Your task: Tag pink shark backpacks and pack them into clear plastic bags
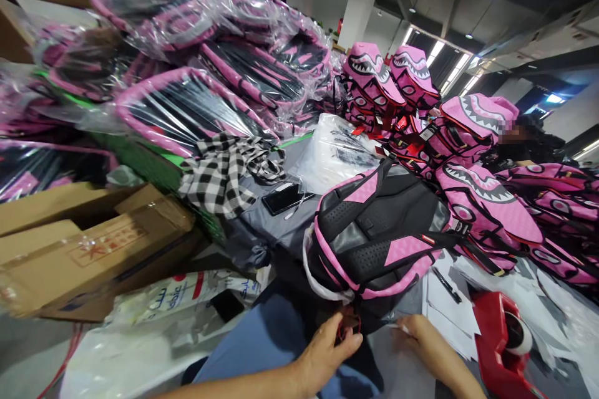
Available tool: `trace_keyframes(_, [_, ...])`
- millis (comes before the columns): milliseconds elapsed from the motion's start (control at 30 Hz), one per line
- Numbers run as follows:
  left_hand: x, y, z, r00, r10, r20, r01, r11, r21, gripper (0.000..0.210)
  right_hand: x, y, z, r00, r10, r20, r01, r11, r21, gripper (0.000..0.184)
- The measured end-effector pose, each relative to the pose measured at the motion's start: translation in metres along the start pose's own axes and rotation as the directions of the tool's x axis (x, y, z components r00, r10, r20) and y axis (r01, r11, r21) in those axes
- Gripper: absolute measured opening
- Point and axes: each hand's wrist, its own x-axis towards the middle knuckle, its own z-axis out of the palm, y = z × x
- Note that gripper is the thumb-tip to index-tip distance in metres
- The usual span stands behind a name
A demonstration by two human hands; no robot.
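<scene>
A pink and black backpack (374, 230) lies with its padded black back and straps facing up in front of me. White plastic (311, 274) runs around its left and lower edge. Just below the bag, my left hand (327, 346) is closed, fingers curled around a small dark thing with a thin red edge that I cannot make out. My right hand (428, 340) pinches what looks like the edge of a clear plastic bag (397, 313), close to the backpack's lower right end.
Plastic-wrapped pink backpacks (187, 106) are heaped at left; unwrapped ones with shark-mouth prints (486, 199) stand at right. A black phone (285, 199), checkered cloth (229, 174), cardboard box (93, 249), papers with a pen (447, 287) and red tape dispenser (496, 343) lie nearby.
</scene>
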Motion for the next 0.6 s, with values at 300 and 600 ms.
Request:
trace_keyframes(300, [-0.015,-0.002,0.012,0.926,0.328,0.187,-0.377,0.768,0.519,0.076,0.031,-0.048,0.048,0.971,0.044,-0.234,0.066,0.894,0.444,0.062])
trace_keyframes(600, [-0.012,-0.006,-0.017,0.995,-0.003,-0.098,0.015,0.993,0.116,0.036,0.036,-0.058,0.039,0.960,0.014,-0.278,0.128,0.865,0.486,0.035])
